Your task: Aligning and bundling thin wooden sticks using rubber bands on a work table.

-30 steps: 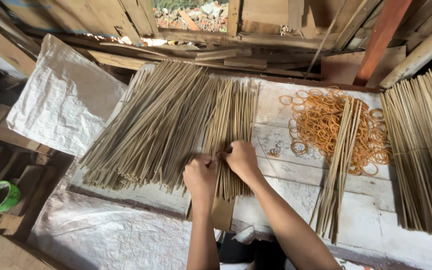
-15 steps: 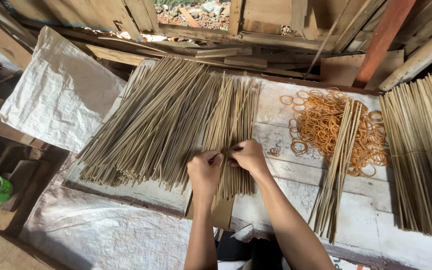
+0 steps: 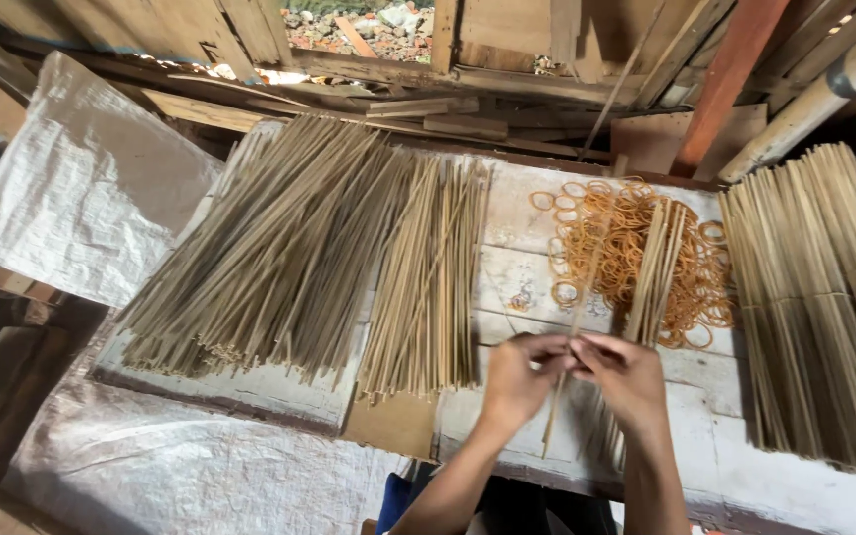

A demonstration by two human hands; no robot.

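The left hand (image 3: 519, 374) and right hand (image 3: 626, 374) are closed together on a thin stick (image 3: 559, 401), just below the rubber bands (image 3: 626, 253). Left of the bands, loose sticks (image 3: 289, 248) wait; right, tied bundles (image 3: 824, 297) lie finished.

White plank table (image 3: 527, 258); bamboo stick heaps (image 3: 289, 258) left, right (image 3: 824, 297); orange rubber bands (image 3: 626, 248) between.
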